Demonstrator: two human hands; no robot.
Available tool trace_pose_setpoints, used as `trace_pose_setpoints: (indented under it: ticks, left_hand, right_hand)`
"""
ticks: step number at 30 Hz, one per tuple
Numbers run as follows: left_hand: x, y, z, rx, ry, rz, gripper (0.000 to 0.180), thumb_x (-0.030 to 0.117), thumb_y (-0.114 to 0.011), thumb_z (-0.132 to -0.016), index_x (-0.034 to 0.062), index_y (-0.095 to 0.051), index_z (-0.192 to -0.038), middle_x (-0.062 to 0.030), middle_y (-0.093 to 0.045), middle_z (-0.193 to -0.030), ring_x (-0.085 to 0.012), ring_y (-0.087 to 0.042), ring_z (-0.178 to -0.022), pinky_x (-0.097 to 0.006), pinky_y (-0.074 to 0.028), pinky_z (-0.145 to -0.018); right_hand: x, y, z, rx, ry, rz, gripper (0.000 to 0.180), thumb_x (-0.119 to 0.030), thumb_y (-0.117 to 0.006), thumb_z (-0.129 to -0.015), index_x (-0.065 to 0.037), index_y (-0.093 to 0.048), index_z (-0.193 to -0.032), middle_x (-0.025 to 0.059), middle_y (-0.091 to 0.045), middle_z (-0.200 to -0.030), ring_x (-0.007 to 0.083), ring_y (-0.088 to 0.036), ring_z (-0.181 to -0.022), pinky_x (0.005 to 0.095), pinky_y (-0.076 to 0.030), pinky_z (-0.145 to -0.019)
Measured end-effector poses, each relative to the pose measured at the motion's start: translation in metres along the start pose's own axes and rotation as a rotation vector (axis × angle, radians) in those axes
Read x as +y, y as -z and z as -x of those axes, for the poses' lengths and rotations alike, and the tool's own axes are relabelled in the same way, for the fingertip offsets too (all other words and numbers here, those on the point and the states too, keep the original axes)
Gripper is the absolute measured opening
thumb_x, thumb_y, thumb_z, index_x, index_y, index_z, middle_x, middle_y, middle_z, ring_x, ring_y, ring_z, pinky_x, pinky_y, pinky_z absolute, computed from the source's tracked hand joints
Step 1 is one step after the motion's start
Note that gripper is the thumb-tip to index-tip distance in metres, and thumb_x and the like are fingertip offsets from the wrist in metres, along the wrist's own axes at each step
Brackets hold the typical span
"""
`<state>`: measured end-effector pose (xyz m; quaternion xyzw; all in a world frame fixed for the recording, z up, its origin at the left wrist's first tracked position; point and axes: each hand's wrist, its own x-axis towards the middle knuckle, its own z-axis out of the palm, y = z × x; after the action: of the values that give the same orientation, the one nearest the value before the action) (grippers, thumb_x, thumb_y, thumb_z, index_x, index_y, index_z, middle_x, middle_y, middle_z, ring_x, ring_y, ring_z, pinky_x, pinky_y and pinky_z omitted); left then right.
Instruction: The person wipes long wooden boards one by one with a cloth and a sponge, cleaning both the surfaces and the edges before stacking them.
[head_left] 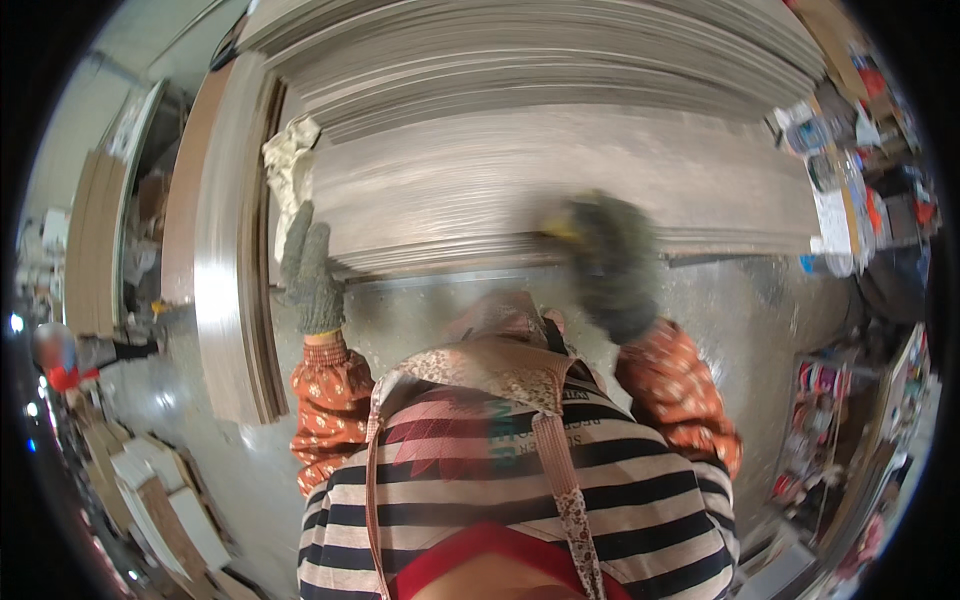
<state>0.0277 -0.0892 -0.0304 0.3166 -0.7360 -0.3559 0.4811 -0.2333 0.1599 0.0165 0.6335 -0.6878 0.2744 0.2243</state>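
Observation:
A stack of grey-brown wood-grain boards (pixel 450 180) lies across in front of me. My left hand (pixel 318 275), in a dark grey knitted glove, rests at the stack's near left corner with its fingers stretched out and upward. Just beyond those fingertips a crumpled cream cloth (pixel 288 165) hangs over the left end of the boards. Over the near edge, right of the middle, my right hand (pixel 610 265) wears a similar glove and is smeared by motion. It appears closed, with a blurred yellow thing (pixel 562 232) at its left side whose kind I cannot make out.
More stacked boards (pixel 560 60) rise behind. Upright panels (pixel 225 240) stand on the left. Bottles (pixel 810 135) and clutter line the right end. A shelf of goods (pixel 815 430) is lower right, cartons (pixel 165 490) lower left. Another person (pixel 80 355) is far left.

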Motion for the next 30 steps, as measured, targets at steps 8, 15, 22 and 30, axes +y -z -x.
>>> trace_pose_setpoints:
  ticks: [8, 15, 22, 30]
  left_hand:
    - [0.033, -0.016, -0.007, 0.031, 0.301, 0.058, 0.040, 0.020, -0.055, -0.092, 0.0013, -0.055, -0.127, -0.0102, -0.058, -0.125, -0.0132, -0.061, -0.085, -0.023, -0.049, -0.066]
    - [0.020, 0.001, 0.000, -0.001, 0.080, -0.085, 0.042, 0.024, -0.052, -0.094, -0.0023, -0.054, -0.127, -0.0129, -0.055, -0.129, -0.0217, -0.052, -0.116, -0.034, -0.037, -0.100]
    - [0.000, 0.002, -0.005, -0.079, -0.100, -0.219, 0.043, 0.027, -0.048, -0.095, -0.0031, -0.054, -0.125, -0.0154, -0.053, -0.131, -0.0240, -0.053, -0.115, -0.037, -0.042, -0.097]
    - [0.006, 0.006, 0.000, -0.012, 0.179, 0.005, 0.048, 0.029, -0.051, -0.091, 0.0007, -0.051, -0.130, -0.0139, -0.051, -0.133, -0.0275, -0.052, -0.116, -0.038, -0.049, -0.088]
  right_hand:
    - [-0.098, -0.040, -0.104, -0.802, 0.177, -0.229, 0.055, -0.024, -0.045, -0.093, -0.005, -0.030, -0.142, 0.0221, -0.027, -0.148, 0.0369, -0.031, -0.135, 0.0488, -0.026, -0.111]
    - [0.067, 0.036, 0.045, 0.148, -0.033, 0.290, 0.030, -0.017, -0.055, -0.086, -0.009, -0.059, -0.115, 0.0107, -0.060, -0.106, 0.0246, -0.057, -0.104, 0.0415, -0.044, -0.094]
    - [0.152, 0.122, 0.100, 0.035, -0.668, 0.551, 0.037, -0.020, -0.063, -0.084, -0.009, -0.057, -0.119, 0.0141, -0.060, -0.110, 0.0289, -0.056, -0.106, 0.0405, -0.045, -0.092]
    - [0.191, 0.136, 0.122, 0.125, -0.575, 0.647, 0.035, -0.022, -0.056, -0.088, -0.011, -0.058, -0.122, 0.0147, -0.062, -0.108, 0.0304, -0.061, -0.094, 0.0415, -0.050, -0.082]
